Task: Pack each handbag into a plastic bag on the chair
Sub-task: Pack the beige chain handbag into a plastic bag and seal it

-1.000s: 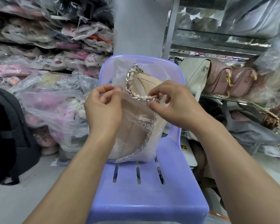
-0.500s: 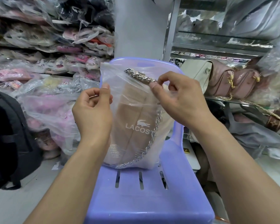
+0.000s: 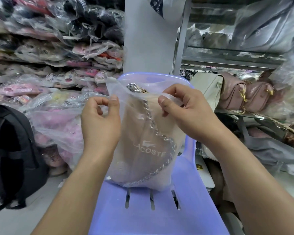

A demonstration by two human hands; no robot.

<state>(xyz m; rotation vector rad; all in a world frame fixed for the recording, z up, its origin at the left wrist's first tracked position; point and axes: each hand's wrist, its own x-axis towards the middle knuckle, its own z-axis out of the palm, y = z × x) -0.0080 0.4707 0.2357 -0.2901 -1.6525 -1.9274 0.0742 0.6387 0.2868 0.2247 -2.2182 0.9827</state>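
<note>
A beige handbag (image 3: 139,133) with white lettering and a silver chain strap (image 3: 161,134) sits inside a clear plastic bag (image 3: 115,85). The bag stands upright on the seat of a lilac plastic chair (image 3: 143,217). My left hand (image 3: 100,122) pinches the bag's top edge on the left side. My right hand (image 3: 185,111) pinches the top edge on the right. A loop of chain shows near the bag's mouth between my hands.
A black backpack (image 3: 12,150) sits on the floor at left. Stacks of plastic-wrapped goods (image 3: 49,65) fill the left shelves. A cream handbag (image 3: 209,87) and pink handbags (image 3: 244,95) lie on a glass shelf at right, beside a metal rack.
The chain strap, held up outside the bag a second ago, now lies inside it. My right hand has let go of the chain and taken the bag's top edge; both hands now hold the opening.
</note>
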